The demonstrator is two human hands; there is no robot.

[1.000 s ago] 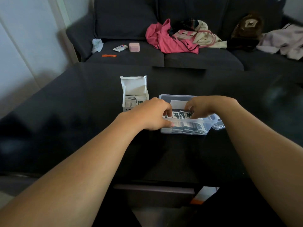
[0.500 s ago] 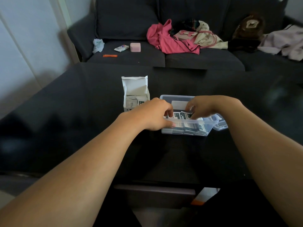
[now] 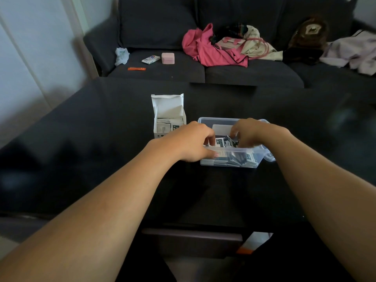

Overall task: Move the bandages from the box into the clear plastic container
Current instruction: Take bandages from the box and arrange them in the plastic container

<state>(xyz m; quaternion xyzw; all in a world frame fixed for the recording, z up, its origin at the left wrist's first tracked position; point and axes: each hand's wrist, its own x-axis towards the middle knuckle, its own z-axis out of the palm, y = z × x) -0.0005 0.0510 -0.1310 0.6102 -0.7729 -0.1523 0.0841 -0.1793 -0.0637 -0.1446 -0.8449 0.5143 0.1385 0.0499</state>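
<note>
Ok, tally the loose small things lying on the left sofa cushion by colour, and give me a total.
Pink, small rounded box: 1
Orange, thin flat stick-shaped packet: 1
White with blue print, small flat packet: 1
Pale blue-white, crumpled tissue-like wad: 1
Total: 4

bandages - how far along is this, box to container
Partly done. A layer of bandages already lies in the clear container. The left hand and right hand hold a bunch over it. More packets remain in the white box.
</note>
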